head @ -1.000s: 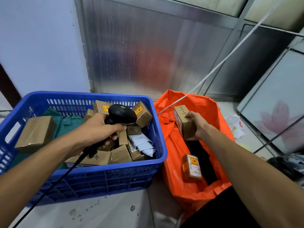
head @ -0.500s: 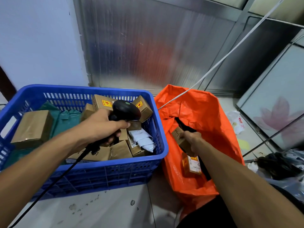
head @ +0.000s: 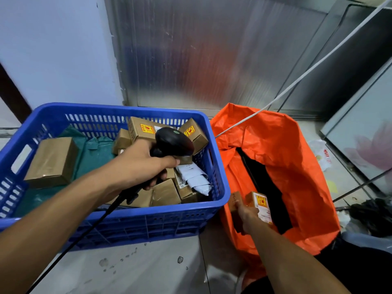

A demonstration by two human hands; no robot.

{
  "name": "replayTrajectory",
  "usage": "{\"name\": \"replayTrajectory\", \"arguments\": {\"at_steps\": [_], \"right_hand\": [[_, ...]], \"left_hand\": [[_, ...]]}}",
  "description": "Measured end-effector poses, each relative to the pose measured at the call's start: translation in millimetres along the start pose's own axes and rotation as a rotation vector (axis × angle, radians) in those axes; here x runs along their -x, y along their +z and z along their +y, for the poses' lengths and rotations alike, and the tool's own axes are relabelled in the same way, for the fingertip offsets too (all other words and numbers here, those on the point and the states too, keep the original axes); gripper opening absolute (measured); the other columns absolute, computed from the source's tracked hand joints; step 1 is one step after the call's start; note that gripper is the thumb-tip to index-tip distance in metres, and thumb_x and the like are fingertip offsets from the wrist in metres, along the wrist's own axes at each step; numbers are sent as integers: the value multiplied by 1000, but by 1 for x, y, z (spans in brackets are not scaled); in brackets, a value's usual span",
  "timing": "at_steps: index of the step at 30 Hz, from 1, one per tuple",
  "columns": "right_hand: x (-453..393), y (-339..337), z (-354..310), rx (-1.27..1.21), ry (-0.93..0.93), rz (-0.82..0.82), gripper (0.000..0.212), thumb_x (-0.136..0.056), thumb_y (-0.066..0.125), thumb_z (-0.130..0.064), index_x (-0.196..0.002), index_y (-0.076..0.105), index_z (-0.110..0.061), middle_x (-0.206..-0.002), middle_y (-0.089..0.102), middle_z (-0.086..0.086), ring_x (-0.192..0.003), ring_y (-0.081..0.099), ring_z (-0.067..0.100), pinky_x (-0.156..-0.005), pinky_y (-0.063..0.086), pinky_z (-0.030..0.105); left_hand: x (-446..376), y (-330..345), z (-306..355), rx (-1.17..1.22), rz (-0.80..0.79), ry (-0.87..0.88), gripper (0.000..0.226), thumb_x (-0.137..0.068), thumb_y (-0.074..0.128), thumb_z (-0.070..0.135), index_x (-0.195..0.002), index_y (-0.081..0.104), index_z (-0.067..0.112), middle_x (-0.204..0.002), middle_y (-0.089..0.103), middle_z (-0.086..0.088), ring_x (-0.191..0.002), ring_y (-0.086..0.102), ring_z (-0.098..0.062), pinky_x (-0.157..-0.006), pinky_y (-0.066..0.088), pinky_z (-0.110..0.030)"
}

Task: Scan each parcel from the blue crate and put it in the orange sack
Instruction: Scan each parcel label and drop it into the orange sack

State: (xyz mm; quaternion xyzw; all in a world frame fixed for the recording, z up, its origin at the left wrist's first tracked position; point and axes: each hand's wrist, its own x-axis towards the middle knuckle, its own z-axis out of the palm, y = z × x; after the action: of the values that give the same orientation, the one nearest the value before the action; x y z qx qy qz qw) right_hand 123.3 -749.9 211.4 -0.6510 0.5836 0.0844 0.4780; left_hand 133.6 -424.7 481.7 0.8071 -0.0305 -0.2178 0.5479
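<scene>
R hand (head: 244, 215) low inside the mouth of the orange sack (head: 297, 166), near-left corner of the opening, fingers curled round a small brown parcel (head: 234, 203). The parcel's long axis runs roughly near-far, handwriting on its upper face. It sits just left of, and apparently touching, a 2nd box w/ yellow-red fragile sticker (head: 260, 205) already lying in the sack. Can't tell if the held parcel rests on the sack floor yet; its underside is hidden by the hand.

Key relation: the parcel is already past the sack rim and below it, so the drop is straight down w/ almost no travel. R forearm comes in from the near-right, angled far-left, wrist bent down. Judgement: release is the step in hand; opening the fingers should leave the box beside the stickered one.

L hand (head: 146, 164) hovers over the blue crate (head: 118, 221), right half, gripping the black scanner (head: 172, 143) by its handle. Scanner head points right-far, cable (head: 84, 232) trails back near-left over the crate's near wall.

Next parcel: crate lies left of the sack, walls nearly touching. Remaining stock incl. a larger brown box (head: 53, 162) at left, green mailers (head: 95, 158) mid, a cluster of small boxes (head: 165, 193) and a white-grey mailer (head: 195, 177) at right under the scanner. The R hand is the free picker once empty; it must cross left over the crate's right wall. The small boxes on the right are nearest it. L hand stays nearer the crate but is occupied.

Risk, as judgement: the white cord (head: 297, 81) slanting across the sack's far rim could snag a lifting arm.
</scene>
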Motion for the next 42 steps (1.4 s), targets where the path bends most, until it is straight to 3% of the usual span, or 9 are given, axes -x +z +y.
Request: {"name": "replayTrajectory", "arguments": {"at_steps": [7,11,15,18,23,26,31,38,42], "right_hand": [[-90,32,26,59,-76,-68,108,-54,54,-95,-127,56,-16,-139,52,23,-115,55,41,-92,48,57],[14,15,-6,-6,-185,-165,59,-103,42,-48,-129,58,2,-136,55,23,-123,53,40,-96,42,44],[31,10,-19,-33,-254,-105,39,-103,43,-28,-81,62,-1,-75,60,15,-70,55,28,-68,43,34],[38,12,-36,-89,-302,-46,33,-95,47,-15,-65,52,-2,-62,52,15,-53,47,24,-55,37,31],[42,19,-66,-229,-411,-71,24,-80,53,-15,-71,60,5,-70,55,14,-65,50,24,-61,42,39],[74,17,-95,-323,-498,56,19,-83,57,-8,-67,66,-11,-72,62,10,-70,55,26,-71,51,43],[130,27,-116,-211,-865,231,24,-84,52,-3,-96,71,-9,-103,68,16,-101,60,33,-93,45,39],[212,89,-87,185,-1188,-200,18,-88,58,-1,-102,67,-9,-109,50,7,-93,54,18,-78,38,12],[234,120,-66,477,-1185,-441,17,-87,62,-10,-99,56,-21,-115,43,1,-102,49,18,-90,45,26]], "left_hand": [[-8,3,-3,8,-5,-28,6,-95,68,19,-91,64,16,-57,58,-3,-43,44,-14,-42,39,-25],[-8,1,-4,-3,-12,-36,8,-96,68,19,-89,63,16,-56,58,-2,-43,44,-14,-43,40,-25],[-8,0,-5,16,6,-37,6,-95,68,19,-92,64,17,-55,57,-1,-43,44,-14,-43,40,-26],[-5,-3,-4,28,10,-31,4,-95,68,18,-95,65,16,-54,56,-1,-43,44,-14,-43,39,-25],[1,-9,0,49,46,-46,8,-95,68,18,-100,65,12,-55,56,-1,-42,44,-13,-39,39,-23],[3,-12,1,60,52,-66,13,-94,68,18,-102,66,8,-58,57,-2,-43,45,-12,-41,40,-23],[4,-16,3,80,64,-75,17,-95,68,19,-104,67,5,-60,56,-2,-44,44,-13,-41,39,-24],[6,-29,5,108,90,-79,21,-94,67,21,-103,68,2,-56,56,1,-41,44,-10,-43,40,-24],[7,-33,6,114,103,-67,16,-94,66,21,-99,64,6,-53,56,2,-38,43,-8,-40,40,-21]]}}
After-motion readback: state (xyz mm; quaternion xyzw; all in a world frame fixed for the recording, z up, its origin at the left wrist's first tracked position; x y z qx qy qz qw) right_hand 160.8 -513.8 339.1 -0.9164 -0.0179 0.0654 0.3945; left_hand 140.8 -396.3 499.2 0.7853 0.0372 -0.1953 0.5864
